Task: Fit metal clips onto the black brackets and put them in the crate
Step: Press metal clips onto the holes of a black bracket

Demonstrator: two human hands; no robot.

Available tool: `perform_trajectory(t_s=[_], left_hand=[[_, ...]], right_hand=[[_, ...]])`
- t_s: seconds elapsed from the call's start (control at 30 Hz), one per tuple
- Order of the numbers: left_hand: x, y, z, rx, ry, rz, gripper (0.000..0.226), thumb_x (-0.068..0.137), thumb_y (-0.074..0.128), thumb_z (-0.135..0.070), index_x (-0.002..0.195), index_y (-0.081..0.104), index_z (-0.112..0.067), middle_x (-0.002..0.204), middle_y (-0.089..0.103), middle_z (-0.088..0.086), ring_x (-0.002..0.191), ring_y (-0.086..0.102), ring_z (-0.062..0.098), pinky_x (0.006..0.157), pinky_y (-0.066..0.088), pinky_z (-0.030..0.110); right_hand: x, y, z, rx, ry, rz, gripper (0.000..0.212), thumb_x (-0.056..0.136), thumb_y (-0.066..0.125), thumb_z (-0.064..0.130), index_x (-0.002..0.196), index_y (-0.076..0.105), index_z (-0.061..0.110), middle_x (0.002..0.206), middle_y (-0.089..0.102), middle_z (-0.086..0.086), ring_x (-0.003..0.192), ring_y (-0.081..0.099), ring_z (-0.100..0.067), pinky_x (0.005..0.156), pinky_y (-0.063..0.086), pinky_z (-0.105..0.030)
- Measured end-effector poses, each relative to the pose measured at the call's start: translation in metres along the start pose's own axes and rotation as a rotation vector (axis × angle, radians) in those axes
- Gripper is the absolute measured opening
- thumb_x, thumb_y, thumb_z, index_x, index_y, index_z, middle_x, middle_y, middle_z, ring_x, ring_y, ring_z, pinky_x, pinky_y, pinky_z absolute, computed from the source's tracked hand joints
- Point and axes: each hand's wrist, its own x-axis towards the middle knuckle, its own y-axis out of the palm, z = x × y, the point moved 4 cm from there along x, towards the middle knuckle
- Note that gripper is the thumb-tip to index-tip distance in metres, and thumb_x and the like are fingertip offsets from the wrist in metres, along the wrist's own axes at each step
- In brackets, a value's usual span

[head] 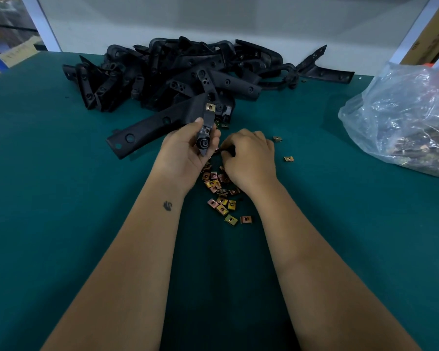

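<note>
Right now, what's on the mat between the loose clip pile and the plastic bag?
Head view: mostly bare green mat, with two stray metal clips lying between the clip pile and the plastic bag.

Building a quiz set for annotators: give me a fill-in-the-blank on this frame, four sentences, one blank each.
1. The left hand holds a black ____ with one clip fitted.
2. The right hand reaches down into the loose ____ on the mat.
3. The mat on the table is ____ in colour.
4. More clips sit in a clear plastic ____ at the right.

Missing words: bracket; clips; green; bag
</note>
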Motion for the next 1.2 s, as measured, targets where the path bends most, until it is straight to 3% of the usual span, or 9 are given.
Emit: perform_trajectory(t_s=[0.17,0.33,0.4,0.5,0.6,0.73,0.97,1.1,1.2], left_hand=[[0.001,0.001,0.003,0.018,-0.008,0.01,0.014,0.098,0.054,-0.006,0.089,0.061,0.0,0.081,0.068,0.01,0.074,0.07,0.016,0.064,0.057,0.02],[0.001,0.002,0.005,0.007,0.002,0.017,0.012,0.095,0.049,0.006,0.087,0.056,0.0,0.088,0.062,0.014,0.075,0.071,0.02,0.067,0.057,0.022],[0.001,0.002,0.005,0.053,0.017,0.029,0.009,0.094,0.05,0.007,0.1,0.054,0.002,0.09,0.062,0.014,0.077,0.072,0.02,0.067,0.058,0.023],[-0.001,0.002,0.005,0.093,0.026,0.053,0.035,0.094,0.055,0.006,0.128,0.05,0.003,0.102,0.065,0.016,0.082,0.073,0.021,0.069,0.059,0.029],[-0.001,0.002,0.004,0.041,0.04,0.043,0.039,0.094,0.058,0.003,0.131,0.048,-0.001,0.105,0.066,0.013,0.086,0.073,0.022,0.068,0.059,0.03],[0.0,0.001,0.003,-0.028,0.03,0.023,0.024,0.094,0.059,0.0,0.117,0.053,-0.003,0.094,0.069,0.01,0.082,0.073,0.019,0.063,0.057,0.021],[0.001,0.002,0.004,-0.119,-0.022,0.018,0.015,0.094,0.049,0.008,0.089,0.055,-0.005,0.088,0.057,0.015,0.085,0.06,0.023,0.071,0.061,0.03],[0.002,0.0,0.004,-0.033,-0.022,0.056,0.013,0.095,0.052,0.005,0.104,0.054,-0.005,0.091,0.063,0.013,0.082,0.066,0.021,0.074,0.061,0.032],[0.001,0.0,0.004,0.084,-0.002,0.097,0.032,0.094,0.057,0.001,0.125,0.053,-0.006,0.093,0.071,0.009,0.079,0.071,0.015,0.072,0.06,0.029]], right_hand=[[-0.001,-0.003,-0.001,0.034,0.015,-0.063,0.01,0.093,0.058,0.02,0.102,0.062,0.015,0.103,0.065,-0.003,0.106,0.051,-0.026,0.088,0.032,-0.036],[-0.009,-0.019,-0.007,0.619,0.136,-0.298,0.008,0.093,0.062,0.019,0.089,0.058,0.025,0.077,0.065,0.011,0.072,0.06,-0.005,0.064,0.044,-0.021],[-0.009,-0.021,-0.01,0.831,0.216,-0.341,0.013,0.09,0.065,0.017,0.084,0.06,0.027,0.077,0.068,0.006,0.073,0.063,-0.007,0.066,0.048,-0.02],[-0.007,-0.018,-0.01,1.105,0.305,-0.329,0.016,0.087,0.07,0.008,0.082,0.069,0.024,0.078,0.069,0.008,0.074,0.063,-0.002,0.069,0.052,-0.023],[-0.006,-0.014,-0.011,1.277,0.351,-0.292,0.019,0.087,0.067,0.0,0.084,0.073,0.018,0.077,0.07,0.006,0.071,0.064,-0.002,0.065,0.051,-0.018],[-0.005,-0.014,-0.014,1.352,0.362,-0.286,0.022,0.087,0.065,-0.005,0.087,0.073,0.015,0.079,0.07,0.002,0.073,0.065,-0.007,0.069,0.053,-0.02],[-0.003,-0.014,-0.015,1.391,0.377,-0.266,0.015,0.085,0.069,-0.006,0.09,0.07,0.008,0.076,0.069,-0.001,0.07,0.065,-0.01,0.067,0.053,-0.021],[-0.003,-0.012,-0.012,1.403,0.357,-0.232,0.015,0.085,0.067,-0.007,0.088,0.072,0.007,0.077,0.068,-0.003,0.07,0.064,-0.01,0.066,0.052,-0.021],[-0.003,-0.011,-0.008,1.427,0.327,-0.193,0.015,0.085,0.066,-0.007,0.086,0.071,0.008,0.078,0.069,-0.005,0.071,0.064,-0.011,0.065,0.052,-0.021]])
